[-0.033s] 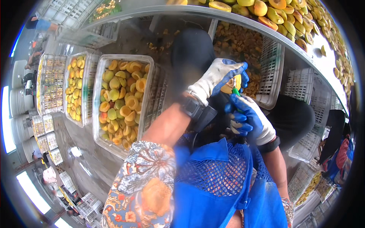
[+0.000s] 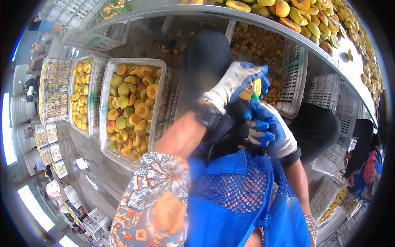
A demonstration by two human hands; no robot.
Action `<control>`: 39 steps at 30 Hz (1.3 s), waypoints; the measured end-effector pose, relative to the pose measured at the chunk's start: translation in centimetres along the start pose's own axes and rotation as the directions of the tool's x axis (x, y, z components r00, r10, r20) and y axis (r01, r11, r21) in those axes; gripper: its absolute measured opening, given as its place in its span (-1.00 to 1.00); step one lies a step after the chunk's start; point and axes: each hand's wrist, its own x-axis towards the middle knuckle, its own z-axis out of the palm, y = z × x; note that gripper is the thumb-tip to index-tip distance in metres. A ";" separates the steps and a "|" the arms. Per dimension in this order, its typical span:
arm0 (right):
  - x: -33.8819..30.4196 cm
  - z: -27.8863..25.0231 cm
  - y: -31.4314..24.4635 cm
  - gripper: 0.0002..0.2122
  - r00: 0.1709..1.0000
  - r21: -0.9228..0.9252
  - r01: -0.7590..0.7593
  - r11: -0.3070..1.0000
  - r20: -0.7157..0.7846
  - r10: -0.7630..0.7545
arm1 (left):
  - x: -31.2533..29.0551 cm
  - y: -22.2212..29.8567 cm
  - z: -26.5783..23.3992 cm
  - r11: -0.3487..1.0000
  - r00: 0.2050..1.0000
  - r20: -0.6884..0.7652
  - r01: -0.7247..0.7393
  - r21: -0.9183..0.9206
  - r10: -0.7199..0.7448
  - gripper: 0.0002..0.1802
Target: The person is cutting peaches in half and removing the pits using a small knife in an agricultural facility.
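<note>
My left hand (image 2: 246,82), in a white glove with blue coated fingers, is closed around a halved yellow peach (image 2: 246,94). My right hand (image 2: 269,125), gloved alike, grips the green handle of a small pitting tool (image 2: 255,97). The tool's short metal end meets the peach's cut face; its exact shape is too small to tell. Both hands are close together above my lap. Below and beyond them, a crate (image 2: 293,78) holds many peach scraps.
A metal-edged table (image 2: 345,66) bearing halved peaches (image 2: 306,18) curves across the top and right. To my left stand a white crate (image 2: 103,123) full of peach halves (image 2: 138,111) and another filled crate (image 2: 98,99). Scraps lie on the wet floor (image 2: 84,152).
My right hand has tilted slightly, and the green handle has shifted a little up against the peach. My left hand keeps its hold almost unmoved.
</note>
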 end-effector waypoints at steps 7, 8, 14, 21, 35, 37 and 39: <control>0.4 0.5 0.2 -0.68 1.000 0.092 -0.017 0.996 0.008 0.017 | 0.4 -0.3 -0.4 0.997 0.996 -0.086 -0.020 -0.081 0.013 -0.60; 0.0 0.6 0.2 -0.68 0.993 -0.039 -0.061 0.997 -0.100 0.057 | 0.4 -0.3 -0.4 0.999 0.999 -0.024 0.032 0.016 -0.031 -0.60; 0.1 -0.5 1.0 -0.69 0.991 0.378 -0.091 0.921 0.123 0.048 | 0.1 -0.2 0.1 0.997 0.998 0.064 -0.009 0.081 0.004 -0.56; 0.4 0.4 0.0 -0.70 0.989 0.185 -0.021 0.982 0.148 -0.007 | -0.8 -0.1 0.5 0.966 0.996 -0.034 -0.084 -0.245 0.078 -0.50; 1.5 -0.4 1.1 -0.68 0.916 0.578 -0.239 0.780 0.400 -0.015 | 0.1 -0.7 0.9 0.982 0.972 -0.157 -0.183 -0.053 0.173 -0.41; 2.0 -0.4 1.2 -0.68 0.890 0.606 -0.247 0.756 0.451 -0.071 | 0.0 -0.5 1.0 0.982 0.974 -0.158 -0.177 -0.063 0.165 -0.42; 2.5 -0.9 1.8 -0.67 0.819 0.652 -0.277 0.706 0.544 -0.181 | -0.1 -0.1 1.3 0.987 0.977 -0.154 -0.155 -0.049 0.146 -0.44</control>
